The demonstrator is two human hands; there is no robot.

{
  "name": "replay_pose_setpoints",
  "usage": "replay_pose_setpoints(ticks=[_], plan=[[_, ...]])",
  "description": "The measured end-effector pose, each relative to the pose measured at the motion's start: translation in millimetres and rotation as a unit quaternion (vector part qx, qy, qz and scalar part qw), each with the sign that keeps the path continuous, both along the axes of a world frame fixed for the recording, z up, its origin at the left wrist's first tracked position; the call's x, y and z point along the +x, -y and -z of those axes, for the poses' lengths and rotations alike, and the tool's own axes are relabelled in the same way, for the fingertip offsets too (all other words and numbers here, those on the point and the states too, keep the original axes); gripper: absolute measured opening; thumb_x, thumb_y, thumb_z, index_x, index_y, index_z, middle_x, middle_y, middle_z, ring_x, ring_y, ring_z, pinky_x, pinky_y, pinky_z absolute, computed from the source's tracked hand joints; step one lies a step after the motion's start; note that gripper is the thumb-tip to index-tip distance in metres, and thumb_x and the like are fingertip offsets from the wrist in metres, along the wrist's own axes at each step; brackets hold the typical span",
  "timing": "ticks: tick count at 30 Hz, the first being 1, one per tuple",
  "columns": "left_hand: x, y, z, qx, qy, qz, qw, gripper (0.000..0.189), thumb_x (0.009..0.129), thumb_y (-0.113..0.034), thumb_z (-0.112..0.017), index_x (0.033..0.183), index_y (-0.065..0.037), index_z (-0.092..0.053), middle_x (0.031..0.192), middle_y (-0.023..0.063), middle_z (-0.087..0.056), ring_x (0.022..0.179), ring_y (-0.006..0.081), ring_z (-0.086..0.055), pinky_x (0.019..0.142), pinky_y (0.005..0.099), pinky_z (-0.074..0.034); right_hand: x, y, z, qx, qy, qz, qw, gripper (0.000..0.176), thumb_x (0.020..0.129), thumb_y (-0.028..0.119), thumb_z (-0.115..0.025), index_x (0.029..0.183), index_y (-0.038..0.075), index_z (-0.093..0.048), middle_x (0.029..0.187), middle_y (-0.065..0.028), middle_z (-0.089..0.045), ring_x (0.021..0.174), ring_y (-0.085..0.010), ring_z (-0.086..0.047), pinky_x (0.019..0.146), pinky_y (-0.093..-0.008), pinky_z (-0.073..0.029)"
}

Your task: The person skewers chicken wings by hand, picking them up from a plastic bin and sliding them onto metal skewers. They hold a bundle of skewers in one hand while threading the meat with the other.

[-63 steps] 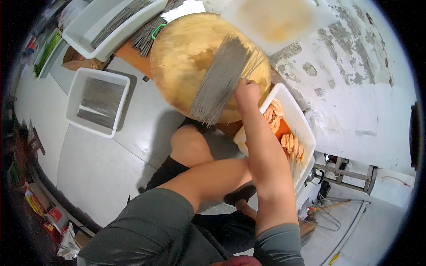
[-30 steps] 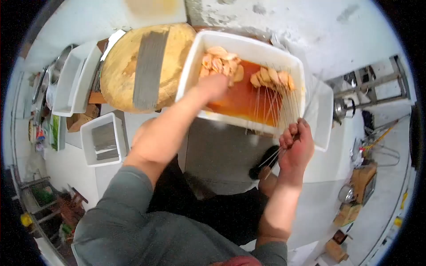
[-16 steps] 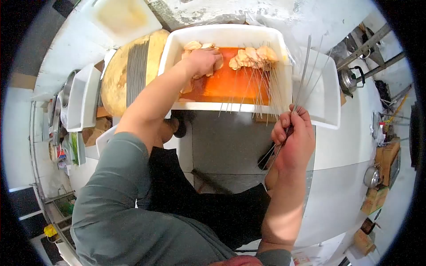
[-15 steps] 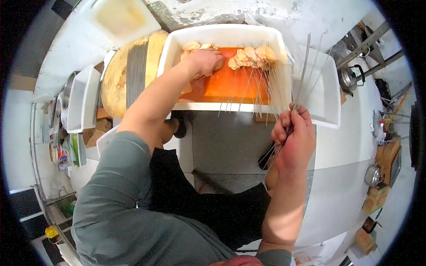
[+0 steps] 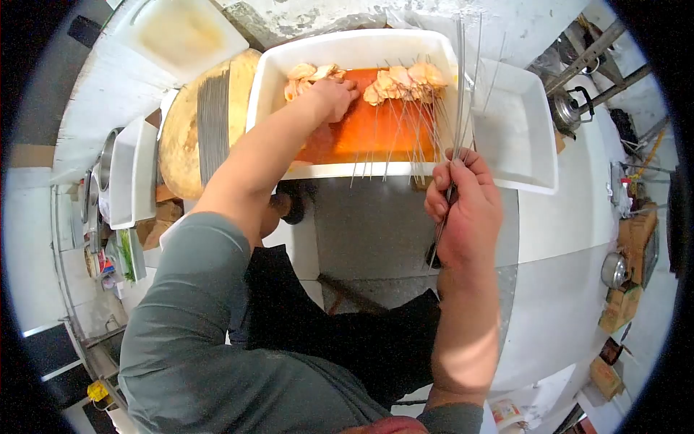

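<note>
My left hand (image 5: 334, 99) reaches into a white tub (image 5: 365, 171), its visible fingers a little apart over the orange-red liquid (image 5: 361, 137). It is beside loose pale meat pieces (image 5: 302, 71); its fingertips are partly hidden, and no piece shows in them. My right hand (image 5: 466, 199), in front of the tub's right corner, is closed round a bunch of thin metal skewers (image 5: 460, 94), held upright. At the tub's back right lies a row of skewered meat (image 5: 406, 81), with bare skewer ends (image 5: 390, 148) sticking out over the front rim.
Left of the tub, a bundle of skewers (image 5: 213, 130) lies across a round wooden block (image 5: 178, 137). Another white tub (image 5: 517, 119) adjoins on the right. A white bin (image 5: 134, 173) stands further left, and a kettle (image 5: 569, 112) at the right.
The skewers in my right hand have swung more upright, and that hand has shifted slightly left and up. My left hand stays in the tub, its fingers now spread slightly more. The view has tilted a little.
</note>
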State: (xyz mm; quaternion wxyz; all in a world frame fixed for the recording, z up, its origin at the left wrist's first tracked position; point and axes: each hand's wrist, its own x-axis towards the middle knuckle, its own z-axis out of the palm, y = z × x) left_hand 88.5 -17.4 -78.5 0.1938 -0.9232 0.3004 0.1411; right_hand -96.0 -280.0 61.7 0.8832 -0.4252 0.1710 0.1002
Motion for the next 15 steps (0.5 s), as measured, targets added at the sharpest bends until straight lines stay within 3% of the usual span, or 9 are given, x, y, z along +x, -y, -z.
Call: replay_pose_setpoints(ticks=[8, 11, 15], plan=[[-14, 17, -12, 0.107, -0.056, -0.038, 0.992, 0.058, 0.076, -0.016, -0.061, 0.133, -0.011, -0.047, 0.136, 0.0108, -0.047, 0.122, 0.0288, -0.048, 0.103, 0.0468, -0.035, 1, 0, 3, -0.007, 0.016, 0.016, 1.0, 0.012, 0.093, 0.011, -0.051, 0.101, 0.004, -0.049, 0.071, -0.0037, -0.05, 0.05, -0.0091, -0.041, 0.04, -0.0214, -0.033], [-28, 19, -24, 0.169, -0.073, -0.01, 0.983, 0.045, 0.085, -0.016, -0.052, 0.13, -0.012, -0.05, 0.135, 0.0064, -0.049, 0.119, 0.0242, -0.052, 0.097, 0.0425, -0.04, -2, 3, 1, -0.012, 0.02, 0.01, 1.0, 0.013, 0.093, 0.011, -0.05, 0.103, 0.004, -0.049, 0.07, -0.0034, -0.05, 0.049, -0.0089, -0.041, 0.04, -0.0215, -0.032], [-43, 22, -36, 0.186, -0.11, 0.013, 0.976, 0.041, 0.087, -0.017, -0.052, 0.127, -0.012, -0.052, 0.131, 0.0068, -0.053, 0.115, 0.0256, -0.056, 0.096, 0.0453, -0.04, -3, 3, -2, 0.001, 0.023, 0.005, 1.0, 0.014, 0.093, 0.012, -0.05, 0.104, 0.004, -0.049, 0.069, -0.0029, -0.05, 0.047, -0.0089, -0.041, 0.039, -0.0215, -0.031]])
